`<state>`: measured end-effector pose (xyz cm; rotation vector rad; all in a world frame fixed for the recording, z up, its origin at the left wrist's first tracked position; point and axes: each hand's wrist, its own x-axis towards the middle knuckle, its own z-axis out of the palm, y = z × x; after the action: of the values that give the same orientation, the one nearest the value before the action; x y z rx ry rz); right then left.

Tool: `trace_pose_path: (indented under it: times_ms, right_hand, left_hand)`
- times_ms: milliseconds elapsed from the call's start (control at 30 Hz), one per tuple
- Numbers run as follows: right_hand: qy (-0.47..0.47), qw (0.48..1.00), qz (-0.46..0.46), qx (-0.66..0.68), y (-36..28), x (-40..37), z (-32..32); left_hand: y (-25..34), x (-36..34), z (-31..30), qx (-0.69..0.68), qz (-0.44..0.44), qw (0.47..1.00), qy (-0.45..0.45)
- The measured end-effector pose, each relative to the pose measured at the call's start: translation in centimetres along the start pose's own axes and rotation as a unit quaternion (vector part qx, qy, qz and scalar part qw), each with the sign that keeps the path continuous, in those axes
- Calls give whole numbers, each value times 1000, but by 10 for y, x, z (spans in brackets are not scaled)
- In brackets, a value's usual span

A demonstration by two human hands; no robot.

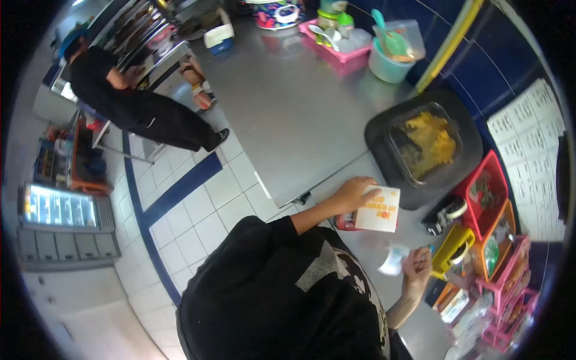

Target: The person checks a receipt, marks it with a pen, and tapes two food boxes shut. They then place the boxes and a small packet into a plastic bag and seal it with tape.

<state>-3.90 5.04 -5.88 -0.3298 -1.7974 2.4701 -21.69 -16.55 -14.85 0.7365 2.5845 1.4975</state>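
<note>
My left hand is closed on the edge of a white box with orange print. A red-edged item shows partly from under the box. Nearer to me, my right hand has its fingers pinched together, with a small blue tip showing beyond them, like the end of a pen. Beside these fingers is a small white slip of paper, blurred, over the steel counter.
A black tray with yellow food in a clear container stands by the wall. Red and yellow bins, a tape dispenser and pink baskets line the right. Another person stands at a far table.
</note>
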Motion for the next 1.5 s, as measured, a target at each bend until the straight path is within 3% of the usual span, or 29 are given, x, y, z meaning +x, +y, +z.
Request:
trace_pose_path:
  times_ms: [33, 67, 100, 133, 167, 267, 333, 400, 533, 600, 733, 767, 833, 867, 933, 967, 1033, 1067, 1133, 1167, 1233, 1267, 1300, 1333, 1367, 1400, 1467, 1500]
  right_hand:
    - [32, 999, -30, -14, 0, 4, 2]
    - [70, 995, -61, -31, 2, 12, 6]
    - [65, 994, -27, -78, 3, 25, 18]
    - [61, 991, 10, -121, 7, 42, 33]
    - [22, 960, -2, -279, 14, 56, 39]
    - [14, 916, -104, -388, 34, 77, 56]
    - [42, 901, -116, -416, 36, 78, 57]
    - [60, 885, -125, -445, 34, 74, 56]
    - [113, 926, -95, -349, 26, 57, 35]
    - [279, 876, -109, -379, 20, 44, -6]
    - [565, 614, -136, -534, 26, 1, -136]
    - [576, 605, -130, -534, 33, -7, -163]
    - [544, 656, -118, -509, 40, -13, -196]
    - [522, 700, -41, -485, 40, -13, -203]
    - [481, 837, 109, -239, 32, -6, -208]
    - [480, 838, 109, -236, 29, -8, -207]
    - [416, 903, 71, -86, 23, -15, -203]
    - [410, 905, 72, -84, 22, -20, -199]
    - [406, 905, -100, 78, 28, -31, -186]
    - [397, 910, -94, 81, 40, -35, -181]
    - [429, 880, -188, -74, 67, -37, -175]
    - [425, 884, -184, -72, 73, -36, -178]
    - [484, 817, -151, -275, 77, -36, -183]
    - [519, 709, -114, -464, 81, -37, -191]
    - [536, 726, -147, -405, 111, -36, -219]
    - [533, 728, -151, -404, 109, -36, -209]
    - [584, 762, -55, -274, 90, -39, -177]
    - [582, 745, -83, -315, 75, -37, -153]
  left_hand:
    - [-2, -1, 4, -54, -48, 997, 0]
    - [3, -5, 7, -101, -38, 991, 81]
    - [10, -9, 6, -152, -32, 975, 157]
    - [21, -12, -2, -119, 2, 977, 174]
    - [33, -14, -13, -87, 37, 976, 194]
    - [50, -22, -21, -54, 120, 982, 136]
    - [56, -29, -21, 138, 176, 974, 26]
    - [47, -31, -9, 109, 162, 981, 14]
    - [53, -23, -9, 111, 152, 981, 40]
    - [60, -19, -9, 211, 174, 962, 14]
    - [60, -24, -7, 259, 258, 931, -12]
    - [61, -25, -5, 251, 268, 930, -20]
    - [63, -27, -2, 189, 258, 943, 94]
    - [59, -28, 0, 187, 263, 942, 89]
    - [53, -30, 3, 186, 259, 944, 78]
    - [50, -31, 1, 228, 267, 936, 10]
    - [53, -32, 1, 233, 259, 937, -6]
    - [54, -33, 0, 236, 249, 939, -21]
    - [54, -32, -4, 260, 234, 937, -22]
    - [57, -30, -6, 243, 213, 946, -8]
    - [57, -29, -8, 238, 196, 951, 6]
    - [57, -30, -9, 243, 190, 951, 7]
    - [60, -30, -10, 253, 194, 948, 8]
    - [62, -32, -11, 263, 200, 944, 9]
    - [60, -33, -11, 281, 198, 939, 7]
    - [59, -33, -14, 283, 197, 939, 11]
    - [58, -35, -16, 299, 172, 939, 5]
    - [56, -35, -17, 290, 165, 943, 3]
